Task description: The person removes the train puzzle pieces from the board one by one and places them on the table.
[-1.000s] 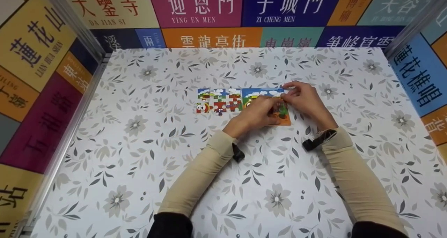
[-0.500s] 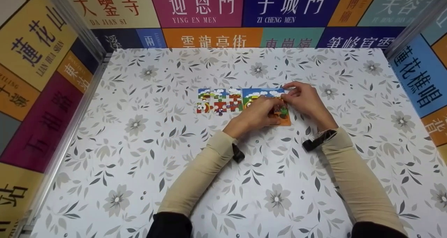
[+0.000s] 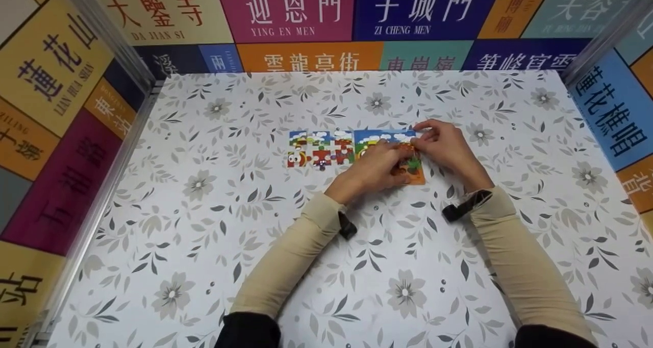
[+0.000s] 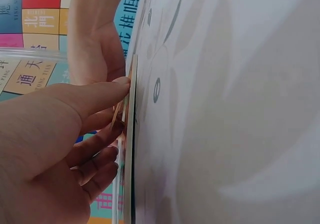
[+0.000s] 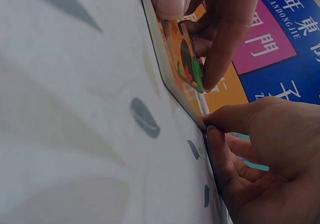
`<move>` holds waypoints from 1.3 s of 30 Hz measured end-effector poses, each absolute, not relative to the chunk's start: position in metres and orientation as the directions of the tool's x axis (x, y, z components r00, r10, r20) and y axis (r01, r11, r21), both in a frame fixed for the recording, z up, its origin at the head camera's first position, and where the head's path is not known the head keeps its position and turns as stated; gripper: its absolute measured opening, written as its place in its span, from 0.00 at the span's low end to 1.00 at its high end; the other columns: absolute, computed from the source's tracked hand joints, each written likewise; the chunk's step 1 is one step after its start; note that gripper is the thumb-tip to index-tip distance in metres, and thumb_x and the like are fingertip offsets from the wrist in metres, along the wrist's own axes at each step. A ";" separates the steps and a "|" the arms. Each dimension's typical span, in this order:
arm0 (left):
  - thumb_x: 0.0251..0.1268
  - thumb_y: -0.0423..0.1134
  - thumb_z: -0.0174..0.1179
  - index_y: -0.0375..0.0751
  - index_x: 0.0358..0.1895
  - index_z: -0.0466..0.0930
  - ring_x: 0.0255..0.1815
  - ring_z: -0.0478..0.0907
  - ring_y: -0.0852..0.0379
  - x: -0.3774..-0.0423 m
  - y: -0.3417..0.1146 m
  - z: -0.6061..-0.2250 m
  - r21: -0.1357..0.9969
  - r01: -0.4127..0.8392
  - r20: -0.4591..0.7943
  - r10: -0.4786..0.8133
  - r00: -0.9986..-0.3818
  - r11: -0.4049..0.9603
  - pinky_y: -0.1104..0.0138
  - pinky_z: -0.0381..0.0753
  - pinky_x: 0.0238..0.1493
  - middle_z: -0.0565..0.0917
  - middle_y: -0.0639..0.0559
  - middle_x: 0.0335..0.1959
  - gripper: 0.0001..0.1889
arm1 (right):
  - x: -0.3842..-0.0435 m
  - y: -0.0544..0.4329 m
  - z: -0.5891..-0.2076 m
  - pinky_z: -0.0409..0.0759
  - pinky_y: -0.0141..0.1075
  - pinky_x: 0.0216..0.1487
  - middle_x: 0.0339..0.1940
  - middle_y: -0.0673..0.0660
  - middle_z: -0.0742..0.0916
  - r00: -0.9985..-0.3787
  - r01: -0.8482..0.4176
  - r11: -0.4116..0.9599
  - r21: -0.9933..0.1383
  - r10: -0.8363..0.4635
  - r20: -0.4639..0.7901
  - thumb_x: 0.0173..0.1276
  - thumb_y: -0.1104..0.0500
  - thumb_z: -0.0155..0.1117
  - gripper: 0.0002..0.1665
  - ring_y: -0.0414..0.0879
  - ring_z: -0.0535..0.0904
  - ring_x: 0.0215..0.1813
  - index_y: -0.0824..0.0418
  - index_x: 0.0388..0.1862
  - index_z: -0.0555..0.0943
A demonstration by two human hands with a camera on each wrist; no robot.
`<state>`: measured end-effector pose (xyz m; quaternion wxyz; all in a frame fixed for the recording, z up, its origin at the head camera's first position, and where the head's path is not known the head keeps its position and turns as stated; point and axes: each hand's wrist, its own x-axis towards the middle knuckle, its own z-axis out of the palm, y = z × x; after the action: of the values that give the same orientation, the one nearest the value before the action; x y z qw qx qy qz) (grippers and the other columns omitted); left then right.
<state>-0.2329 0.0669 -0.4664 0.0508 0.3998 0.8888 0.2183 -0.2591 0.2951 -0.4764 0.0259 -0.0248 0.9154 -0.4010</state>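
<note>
A picture puzzle board (image 3: 387,133) with blue sky and an orange lower edge lies on the table, partly covered by my hands. Over its middle, my left hand (image 3: 375,165) pinches a puzzle piece (image 5: 186,54), orange with a green patch, which stands tilted up from the board in the right wrist view. The left thumb (image 4: 112,90) presses at the board's near edge. At the board's right edge, my right hand (image 3: 443,146) pinches the rim between thumb and index finger (image 5: 217,139). Left of the board lie several puzzle pieces (image 3: 321,156) in two rows.
White cloth with grey flowers and leaves covers the table (image 3: 173,292). Colourful lettered panels (image 3: 285,11) rise behind it and along both sides. A black wrist strap (image 3: 348,225) sits on the left forearm, another (image 3: 461,207) on the right.
The left fingers shift very slightly at the board, while the right hand stays at its edge. The loose pieces have not moved.
</note>
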 end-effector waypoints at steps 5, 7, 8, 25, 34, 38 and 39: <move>0.74 0.51 0.71 0.46 0.66 0.85 0.59 0.79 0.50 -0.233 0.068 -0.467 0.386 0.728 0.139 0.744 -0.653 0.567 0.58 0.77 0.62 0.87 0.53 0.59 0.23 | -0.258 0.296 -0.477 0.78 0.27 0.40 0.45 0.59 0.91 -0.997 -0.027 0.686 -0.727 -0.071 -0.030 0.77 0.50 0.71 0.23 0.35 0.84 0.39 0.57 0.66 0.85; 0.74 0.51 0.71 0.46 0.65 0.86 0.57 0.80 0.51 -0.233 0.068 -0.468 0.380 0.728 0.139 0.743 -0.654 0.570 0.59 0.78 0.61 0.88 0.53 0.57 0.22 | -0.257 0.296 -0.477 0.78 0.27 0.40 0.45 0.59 0.91 -0.997 -0.022 0.687 -0.727 -0.067 -0.033 0.77 0.50 0.71 0.23 0.36 0.84 0.39 0.57 0.66 0.85; 0.73 0.51 0.71 0.47 0.64 0.86 0.56 0.80 0.51 -0.233 0.069 -0.468 0.380 0.727 0.136 0.743 -0.655 0.571 0.59 0.78 0.60 0.88 0.54 0.56 0.22 | -0.257 0.296 -0.477 0.78 0.27 0.40 0.45 0.59 0.91 -0.997 -0.018 0.687 -0.726 -0.064 -0.035 0.77 0.50 0.71 0.23 0.36 0.84 0.39 0.57 0.66 0.85; 0.76 0.51 0.69 0.47 0.63 0.88 0.54 0.83 0.53 -0.234 0.061 -0.465 0.383 0.776 0.249 0.752 -0.610 0.502 0.60 0.79 0.61 0.91 0.53 0.57 0.19 | -0.259 0.297 -0.478 0.78 0.28 0.40 0.45 0.59 0.91 -0.998 -0.014 0.691 -0.723 -0.055 -0.034 0.76 0.50 0.72 0.23 0.37 0.84 0.39 0.56 0.65 0.85; 0.78 0.53 0.66 0.52 0.69 0.85 0.64 0.82 0.50 -0.234 0.043 -0.460 0.396 0.761 0.266 0.729 -0.630 0.514 0.58 0.79 0.68 0.89 0.52 0.63 0.22 | -0.259 0.297 -0.476 0.77 0.26 0.39 0.46 0.62 0.92 -0.997 -0.039 0.695 -0.718 -0.071 -0.014 0.77 0.49 0.72 0.23 0.35 0.83 0.38 0.57 0.65 0.86; 0.79 0.55 0.66 0.51 0.70 0.84 0.66 0.82 0.50 -0.235 0.029 -0.457 0.420 0.742 0.269 0.710 -0.651 0.522 0.57 0.78 0.71 0.88 0.52 0.63 0.24 | -0.258 0.295 -0.476 0.77 0.26 0.39 0.47 0.62 0.91 -0.997 -0.035 0.699 -0.715 -0.073 -0.022 0.77 0.48 0.72 0.23 0.36 0.83 0.39 0.57 0.65 0.86; 0.79 0.54 0.66 0.50 0.70 0.85 0.66 0.82 0.51 -0.236 0.026 -0.456 0.428 0.736 0.272 0.702 -0.659 0.525 0.57 0.79 0.71 0.88 0.52 0.64 0.23 | -0.258 0.294 -0.475 0.77 0.27 0.40 0.46 0.61 0.91 -0.997 -0.035 0.699 -0.714 -0.073 -0.023 0.77 0.48 0.71 0.23 0.37 0.83 0.40 0.57 0.65 0.86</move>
<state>-0.2358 0.0256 -0.4561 -0.0325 0.4119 0.8725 0.2609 -0.2581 0.2945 -0.4754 0.0245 -0.0293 0.9215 -0.3865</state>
